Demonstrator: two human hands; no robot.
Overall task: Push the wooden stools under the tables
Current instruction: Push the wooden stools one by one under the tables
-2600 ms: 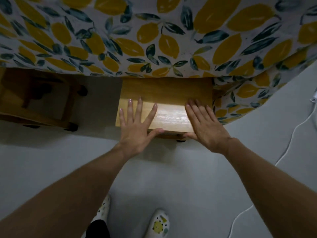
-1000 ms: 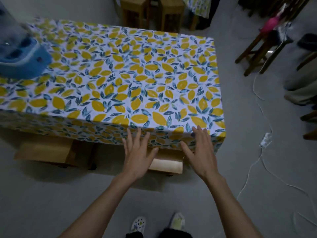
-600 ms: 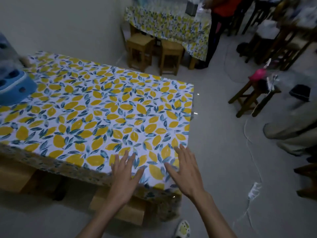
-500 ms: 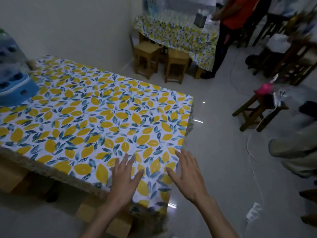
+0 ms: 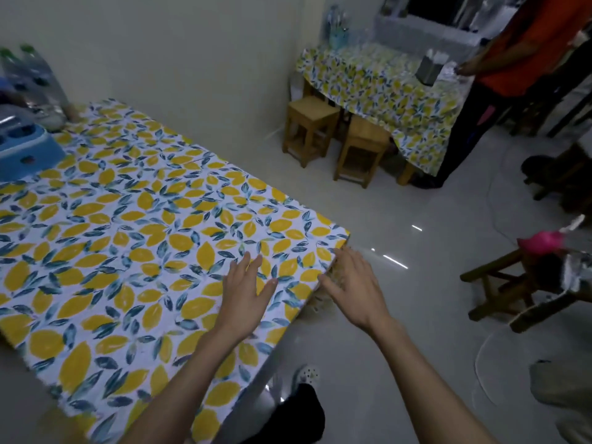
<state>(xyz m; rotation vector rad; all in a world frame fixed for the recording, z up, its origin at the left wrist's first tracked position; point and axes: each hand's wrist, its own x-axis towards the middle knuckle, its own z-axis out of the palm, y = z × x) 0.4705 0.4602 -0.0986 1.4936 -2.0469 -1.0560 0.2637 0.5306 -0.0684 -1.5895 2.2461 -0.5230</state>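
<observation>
The person stands at the corner of the near table, which is covered by a lemon-print cloth. Both arms reach forward. The left hand is spread flat with straight fingers over the cloth near the table's right edge; whether the palm touches the cloth cannot be told. The right hand is also spread, fingers straight and a little apart, at the table's corner, partly past the edge and over the floor. Neither hand has hold of anything.

No stool shows beside the near table from this angle. Two wooden stools stand at the far table, which wears the same lemon cloth. The left stool stands out in the open beside the wall; the right stool has its seat partly under the hanging cloth. A person in an orange top stands at the far table's right side.

A blue container and blurred bottles sit at the far left end of the near table. To the right, a dark stool carries a blurred pink thing. A white cable curls across the floor below it. One patterned shoe shows near the table's edge
</observation>
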